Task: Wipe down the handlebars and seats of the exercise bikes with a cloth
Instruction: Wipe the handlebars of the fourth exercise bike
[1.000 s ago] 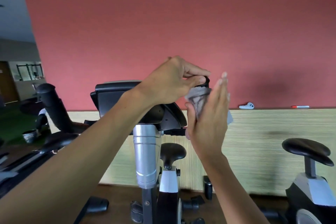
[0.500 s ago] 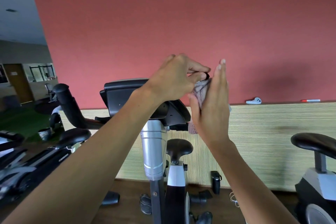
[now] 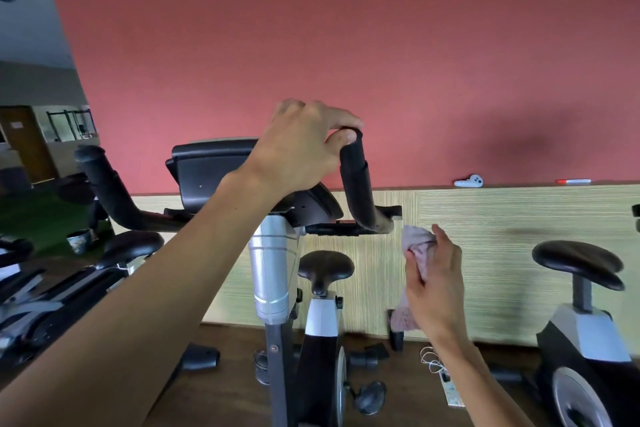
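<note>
The exercise bike in front of me has a black console (image 3: 211, 173), a left handlebar (image 3: 107, 187), a right handlebar (image 3: 356, 184) and a black seat (image 3: 325, 265) behind the silver post (image 3: 270, 274). My left hand (image 3: 304, 146) pinches the top tip of the right handlebar between thumb and fingers. My right hand (image 3: 436, 281) holds a crumpled pinkish-grey cloth (image 3: 417, 248) lower down, just right of the handlebar's base and apart from it. A tail of the cloth hangs below the hand.
Another bike's seat (image 3: 578, 262) and body stand at the right, and a third bike's seat (image 3: 130, 246) at the left. A striped partition (image 3: 502, 246) runs behind, with a white controller (image 3: 469, 180) and a marker (image 3: 573, 181) on its ledge. Cables (image 3: 433, 362) lie on the floor.
My right hand with the cloth has slid down from the top of the right handlebar to below its base, uncovering the grip. The left hand stays at the tip.
</note>
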The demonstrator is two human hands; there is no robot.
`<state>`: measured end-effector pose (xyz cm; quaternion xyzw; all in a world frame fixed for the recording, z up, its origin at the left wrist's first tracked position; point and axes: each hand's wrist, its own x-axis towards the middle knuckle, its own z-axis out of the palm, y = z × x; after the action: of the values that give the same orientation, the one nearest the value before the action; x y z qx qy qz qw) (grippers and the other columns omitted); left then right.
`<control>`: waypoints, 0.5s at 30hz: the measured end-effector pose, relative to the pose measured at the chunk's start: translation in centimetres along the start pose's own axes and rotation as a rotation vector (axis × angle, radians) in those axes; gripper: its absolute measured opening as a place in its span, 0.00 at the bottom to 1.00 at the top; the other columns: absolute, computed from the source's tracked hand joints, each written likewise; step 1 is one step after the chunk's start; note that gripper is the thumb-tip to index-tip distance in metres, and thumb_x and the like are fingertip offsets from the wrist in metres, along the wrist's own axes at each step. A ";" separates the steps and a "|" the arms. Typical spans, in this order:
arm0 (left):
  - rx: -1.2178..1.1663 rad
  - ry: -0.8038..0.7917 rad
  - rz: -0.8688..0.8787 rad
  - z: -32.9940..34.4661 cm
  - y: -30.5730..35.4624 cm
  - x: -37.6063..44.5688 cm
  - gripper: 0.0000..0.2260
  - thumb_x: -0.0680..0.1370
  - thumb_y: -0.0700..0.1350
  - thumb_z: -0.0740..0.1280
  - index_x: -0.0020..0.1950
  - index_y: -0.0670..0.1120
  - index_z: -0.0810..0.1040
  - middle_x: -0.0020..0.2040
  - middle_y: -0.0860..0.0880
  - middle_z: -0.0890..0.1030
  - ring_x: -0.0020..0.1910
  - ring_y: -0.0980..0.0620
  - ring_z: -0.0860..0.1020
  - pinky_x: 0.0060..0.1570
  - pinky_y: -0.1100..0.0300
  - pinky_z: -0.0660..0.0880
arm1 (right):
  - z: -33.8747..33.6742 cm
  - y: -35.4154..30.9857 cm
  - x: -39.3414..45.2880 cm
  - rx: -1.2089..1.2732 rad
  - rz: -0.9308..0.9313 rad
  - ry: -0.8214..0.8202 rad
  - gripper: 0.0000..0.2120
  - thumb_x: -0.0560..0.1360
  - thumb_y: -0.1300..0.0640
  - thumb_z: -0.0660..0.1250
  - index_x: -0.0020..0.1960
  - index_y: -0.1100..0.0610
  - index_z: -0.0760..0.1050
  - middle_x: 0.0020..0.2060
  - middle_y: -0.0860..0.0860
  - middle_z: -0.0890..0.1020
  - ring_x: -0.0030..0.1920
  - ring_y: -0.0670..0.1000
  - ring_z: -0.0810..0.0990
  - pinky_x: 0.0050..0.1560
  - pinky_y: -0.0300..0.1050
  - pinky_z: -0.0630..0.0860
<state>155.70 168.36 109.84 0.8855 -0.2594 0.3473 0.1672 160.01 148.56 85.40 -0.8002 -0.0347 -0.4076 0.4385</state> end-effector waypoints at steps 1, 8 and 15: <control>0.026 0.006 0.005 0.1 0.3 -0.1 0.12 0.83 0.43 0.66 0.63 0.51 0.84 0.61 0.53 0.85 0.63 0.44 0.79 0.74 0.50 0.64 | -0.7 0.8 0.0 -0.047 0.008 -0.039 0.32 0.80 0.56 0.67 0.79 0.56 0.57 0.69 0.57 0.69 0.61 0.55 0.78 0.54 0.55 0.83; 0.405 0.032 0.240 3.8 3.1 0.9 0.13 0.79 0.48 0.61 0.55 0.49 0.84 0.54 0.52 0.86 0.55 0.47 0.81 0.72 0.48 0.60 | -0.5 -0.4 3.8 -0.271 -0.298 -0.334 0.43 0.77 0.56 0.73 0.81 0.56 0.48 0.65 0.58 0.71 0.63 0.58 0.76 0.57 0.56 0.81; 0.989 -0.114 0.143 6.4 4.0 2.5 0.09 0.72 0.48 0.66 0.32 0.49 0.78 0.27 0.49 0.77 0.28 0.45 0.70 0.35 0.59 0.64 | 1.6 -2.1 7.8 0.248 -0.586 -0.073 0.34 0.68 0.44 0.79 0.61 0.65 0.70 0.61 0.58 0.68 0.61 0.49 0.71 0.62 0.34 0.73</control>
<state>158.32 161.22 107.55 0.8563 -0.1324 0.3904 -0.3111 165.33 148.61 91.67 -0.7108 -0.3285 -0.4803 0.3951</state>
